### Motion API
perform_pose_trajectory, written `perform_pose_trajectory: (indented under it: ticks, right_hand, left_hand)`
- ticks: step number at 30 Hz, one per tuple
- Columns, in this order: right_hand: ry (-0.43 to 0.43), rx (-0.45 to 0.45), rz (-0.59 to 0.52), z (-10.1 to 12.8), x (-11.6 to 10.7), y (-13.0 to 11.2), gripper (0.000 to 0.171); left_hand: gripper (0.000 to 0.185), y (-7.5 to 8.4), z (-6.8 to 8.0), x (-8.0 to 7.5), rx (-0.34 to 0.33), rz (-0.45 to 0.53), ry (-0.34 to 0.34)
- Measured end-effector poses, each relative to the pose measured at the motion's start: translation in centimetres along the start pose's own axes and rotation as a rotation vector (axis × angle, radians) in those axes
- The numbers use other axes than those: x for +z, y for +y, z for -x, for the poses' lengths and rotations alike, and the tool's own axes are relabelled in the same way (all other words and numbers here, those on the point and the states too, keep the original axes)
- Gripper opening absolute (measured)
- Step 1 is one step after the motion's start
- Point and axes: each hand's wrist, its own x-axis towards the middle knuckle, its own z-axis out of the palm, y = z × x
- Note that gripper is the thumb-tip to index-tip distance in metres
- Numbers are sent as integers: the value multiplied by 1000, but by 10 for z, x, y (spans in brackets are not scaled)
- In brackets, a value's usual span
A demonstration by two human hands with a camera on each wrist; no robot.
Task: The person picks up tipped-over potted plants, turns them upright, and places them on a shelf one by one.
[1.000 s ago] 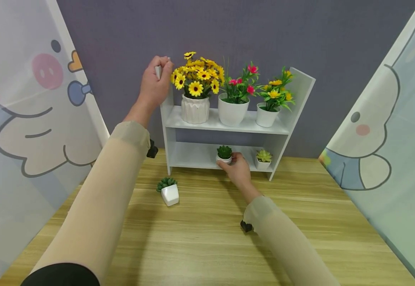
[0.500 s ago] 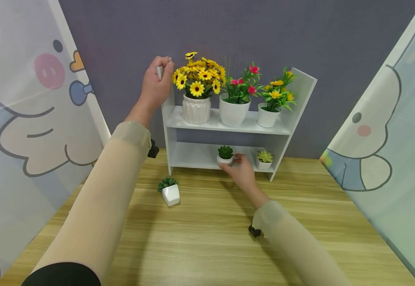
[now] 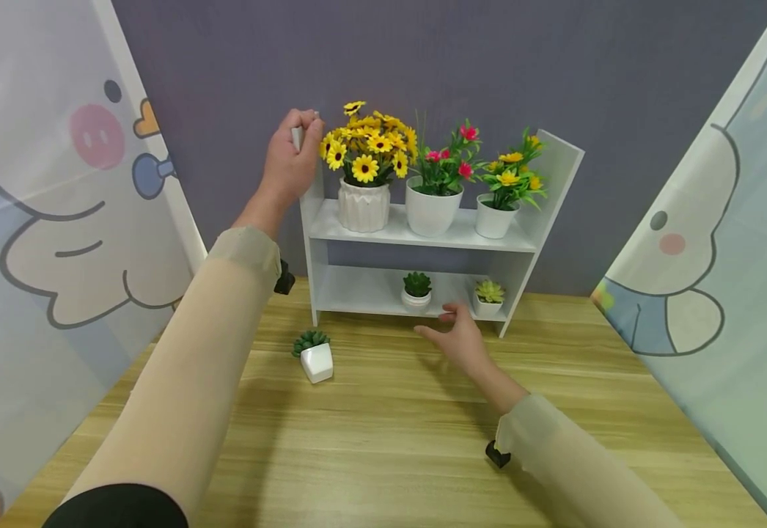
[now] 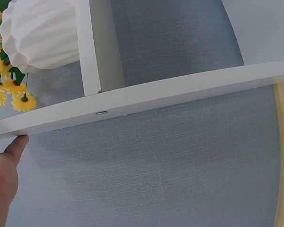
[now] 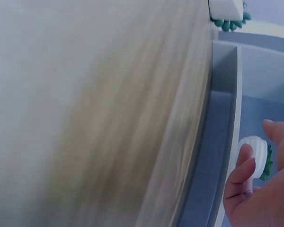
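My left hand (image 3: 291,158) grips the top of the left side panel of a white two-tier shelf (image 3: 423,236); in the left wrist view its fingers meet the panel's edge. In front of the lower tier, my right hand (image 3: 459,339) is held with thumb and fingers spread, holding nothing. A dark green succulent in a round white pot (image 3: 416,299) stands upright on the lower tier, just beyond that hand and apart from it. Right of it stands a pale green succulent in a white pot (image 3: 488,301). Another succulent in a square white pot (image 3: 317,362) lies tipped over on the table.
Along the upper tier stand yellow daisies in a ribbed white pot (image 3: 364,207), a pink-flowered plant in a white pot (image 3: 432,210) and a yellow-flowered plant in a smaller pot (image 3: 494,218). The shelf stands on a wooden table (image 3: 370,440) before a grey backdrop (image 3: 436,59).
My right hand has let go of the dark green succulent's pot and drawn back toward the right front. The pot stays on the lower tier. My left hand keeps its grip on the panel.
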Motion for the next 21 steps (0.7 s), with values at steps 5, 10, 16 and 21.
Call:
perform_pose_trajectory:
  ticks: [5,10,16,21]
  right_hand:
    - [-42,10,-16,14,2,0,77]
    - [-143,-5,-53,24,11,-1,74]
    - [-318,-28,-73,33,27,1,67]
    - [-409,-86,-35,41,36,-3,66]
  left_hand:
    - [24,4,-2,-2,16,5,10]
    - [25,6,-3,-5,7,-3,17]
    - [25,3,0,-5,-7,-28,9]
    - [26,1,4,-3,-16,-36,-14]
